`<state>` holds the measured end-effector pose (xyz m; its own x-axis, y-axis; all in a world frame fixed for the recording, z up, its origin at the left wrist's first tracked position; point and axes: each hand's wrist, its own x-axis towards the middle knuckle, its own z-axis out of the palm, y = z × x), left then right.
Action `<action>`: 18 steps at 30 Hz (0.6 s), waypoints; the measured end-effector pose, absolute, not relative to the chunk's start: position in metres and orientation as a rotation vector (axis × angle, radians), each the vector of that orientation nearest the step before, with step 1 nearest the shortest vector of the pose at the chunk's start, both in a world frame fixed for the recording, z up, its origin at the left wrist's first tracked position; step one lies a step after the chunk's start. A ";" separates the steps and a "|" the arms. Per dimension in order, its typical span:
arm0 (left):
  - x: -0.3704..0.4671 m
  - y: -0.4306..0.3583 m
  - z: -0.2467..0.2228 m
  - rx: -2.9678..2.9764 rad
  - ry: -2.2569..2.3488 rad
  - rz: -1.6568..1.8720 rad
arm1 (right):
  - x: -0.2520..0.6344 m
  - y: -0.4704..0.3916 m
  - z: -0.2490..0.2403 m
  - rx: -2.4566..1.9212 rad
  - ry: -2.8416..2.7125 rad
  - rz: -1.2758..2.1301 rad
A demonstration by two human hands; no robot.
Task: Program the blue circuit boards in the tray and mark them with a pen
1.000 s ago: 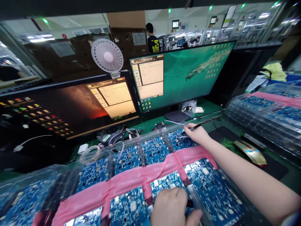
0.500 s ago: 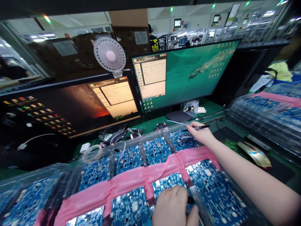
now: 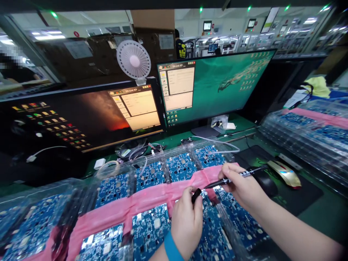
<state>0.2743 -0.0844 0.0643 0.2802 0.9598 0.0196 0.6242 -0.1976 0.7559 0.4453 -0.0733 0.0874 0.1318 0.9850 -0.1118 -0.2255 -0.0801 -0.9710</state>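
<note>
My right hand (image 3: 239, 181) grips a black marker (image 3: 233, 177), its bare tip pointing left. Just left of that tip, my left hand (image 3: 187, 221) pinches a small black cap (image 3: 196, 195); cap and tip look slightly apart. A blue band (image 3: 173, 248) circles my left wrist. Both hands are over a clear plastic tray that holds several blue circuit boards (image 3: 149, 226), with pink foam strips (image 3: 148, 195) running between them.
Two monitors (image 3: 223, 88) stand behind the tray, with a small white fan (image 3: 133, 59) above the left one. A gold mouse (image 3: 285, 174) lies on a black pad at right. Stacked trays (image 3: 301, 139) stand further right. Loose cables (image 3: 136, 150) lie behind the boards.
My right hand has moved from the tray's back edge toward me, turning the marker's tip left. My left hand has risen from the near boards, holding the cap up close to the tip.
</note>
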 end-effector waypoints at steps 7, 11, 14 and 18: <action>0.273 -0.087 0.062 1.929 1.379 0.691 | 0.442 -0.070 0.084 -1.248 -0.988 1.321; 0.274 -0.088 0.062 1.948 1.331 0.734 | 0.445 -0.070 0.078 -1.249 -1.059 1.294; 0.275 -0.088 0.063 1.964 1.327 0.758 | 0.448 -0.069 0.076 -1.221 -1.050 1.271; 0.276 -0.088 0.066 2.007 1.279 0.771 | 0.443 -0.071 0.076 -1.297 -1.145 1.310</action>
